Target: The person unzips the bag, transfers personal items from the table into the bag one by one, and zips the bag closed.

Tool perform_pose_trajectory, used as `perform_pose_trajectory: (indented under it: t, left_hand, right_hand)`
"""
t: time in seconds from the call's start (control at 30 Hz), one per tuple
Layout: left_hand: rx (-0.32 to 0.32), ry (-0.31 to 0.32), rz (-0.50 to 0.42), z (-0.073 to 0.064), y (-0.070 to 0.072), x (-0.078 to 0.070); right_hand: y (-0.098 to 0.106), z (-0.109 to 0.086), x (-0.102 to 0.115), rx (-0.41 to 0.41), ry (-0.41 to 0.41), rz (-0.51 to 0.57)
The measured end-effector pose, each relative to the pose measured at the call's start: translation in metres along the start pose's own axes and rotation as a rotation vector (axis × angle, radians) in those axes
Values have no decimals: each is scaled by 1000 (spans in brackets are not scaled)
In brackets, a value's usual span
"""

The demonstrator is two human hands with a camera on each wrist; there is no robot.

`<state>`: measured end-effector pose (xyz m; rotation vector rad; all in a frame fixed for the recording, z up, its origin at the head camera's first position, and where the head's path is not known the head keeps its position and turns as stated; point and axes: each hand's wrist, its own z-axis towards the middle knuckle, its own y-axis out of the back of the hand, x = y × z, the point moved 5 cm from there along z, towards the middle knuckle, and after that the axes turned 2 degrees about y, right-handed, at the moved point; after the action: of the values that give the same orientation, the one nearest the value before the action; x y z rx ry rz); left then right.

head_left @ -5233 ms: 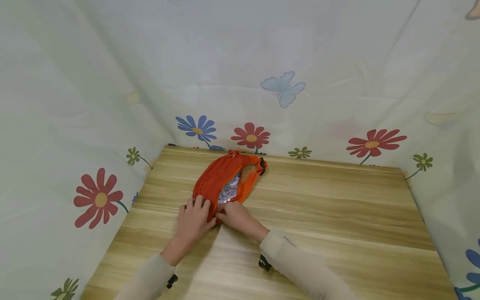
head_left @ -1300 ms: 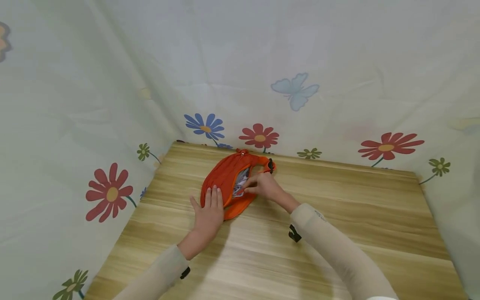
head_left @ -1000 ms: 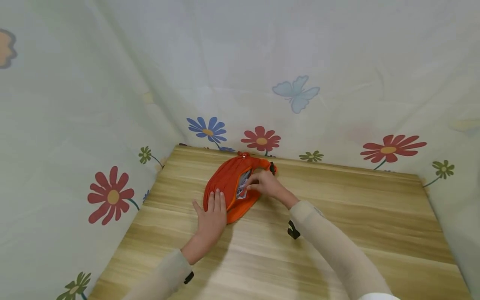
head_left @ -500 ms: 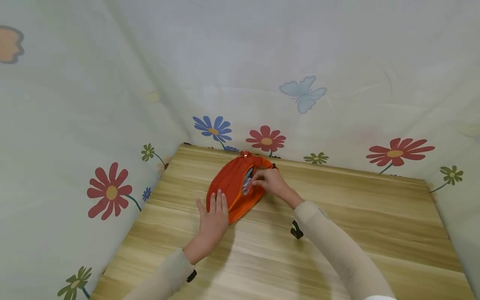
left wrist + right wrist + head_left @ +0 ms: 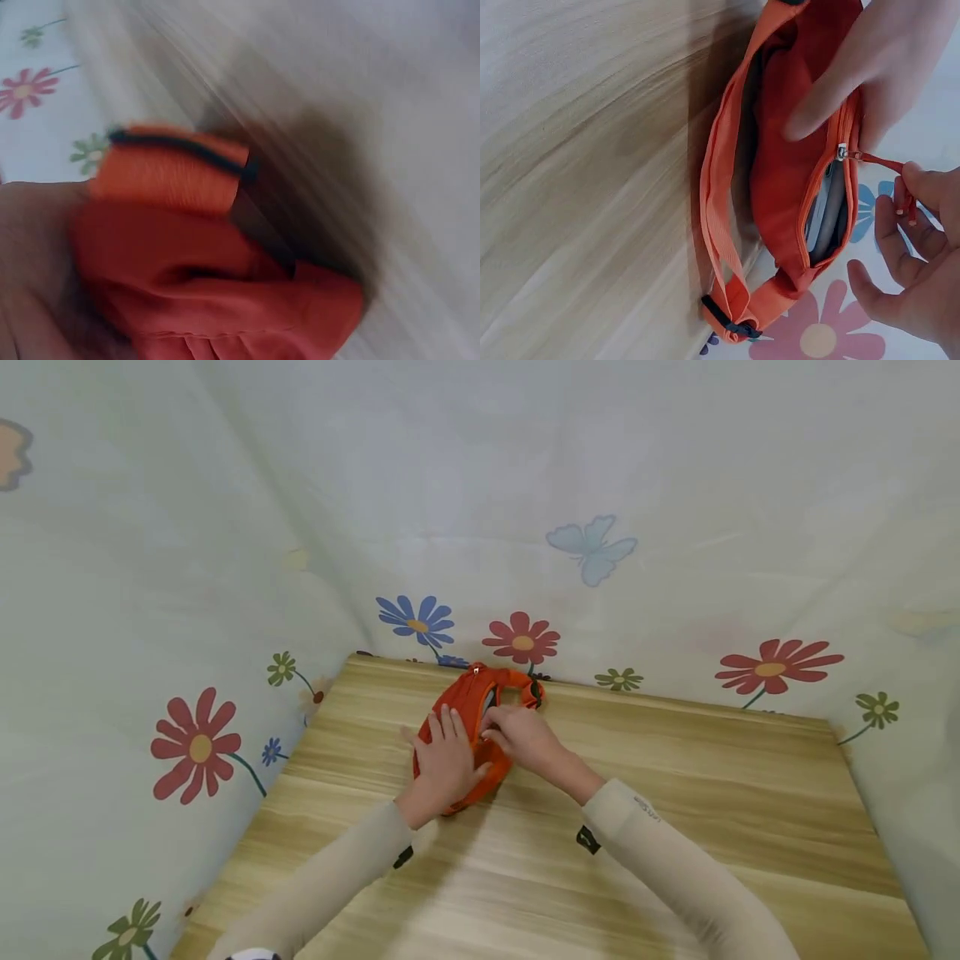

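Note:
A red-orange waist bag [image 5: 459,693] lies toward the table's far left. My left hand [image 5: 444,766] rests across it, fingers straight and spread, with the thumb near the zip line. In the right wrist view, my right hand [image 5: 922,259] pinches the orange pull cord [image 5: 885,162] between thumb and index finger. That cord hangs from the metal zip slider [image 5: 842,152], which sits partway along the pocket. Beyond the slider the pocket gapes, with something grey and pale [image 5: 826,206] inside. The left wrist view shows the bag's red cloth [image 5: 202,292] blurred, close to the hand.
The bag's orange strap [image 5: 720,172] loops beside it, ending near a black buckle [image 5: 739,328]. All of this is on a wood-grain table [image 5: 675,793]. Behind the table hangs a pale curtain [image 5: 675,527] printed with flowers and a butterfly.
My right hand has left the pale contents at the pocket and now grips the zip pull. The opening is shorter. My left hand has moved farther up the bag.

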<state>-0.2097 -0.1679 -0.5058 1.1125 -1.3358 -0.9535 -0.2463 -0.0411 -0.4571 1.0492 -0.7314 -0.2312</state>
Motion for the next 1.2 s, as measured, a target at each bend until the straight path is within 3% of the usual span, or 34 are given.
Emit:
perform_pose_trajectory:
  t: [0.1,0.2,0.43,0.77,0.97,1.03,1.1,1.2]
  left_hand:
    - [49,26,29,19,-4,-5]
    - [50,43,60,28,-1,-6]
    - [43,23,76,12,3,-10]
    - [27,36,94,5,6,-18]
    - [58,-10,137,0,5,-22]
    - [69,-18,152,0,4,-21]
    - [81,-11,162,1,3,-17]
    - [88,2,161,5,3,-10]
  right_hand:
    - [4,-4,1,3,-3,-10]
    - [10,-8,-4,-6,-46,-12]
    - [11,-9,-29,4,-216,6]
    - [5,-5,-50,-49,-237,-22]
    - [-1,0,-78,-35,-399,-10]
    - [1,7,-80,-48,-364,-42]
    - [5,14,-76,-76,-274,-78]
    - [10,18,-69,-92,-162,-53]
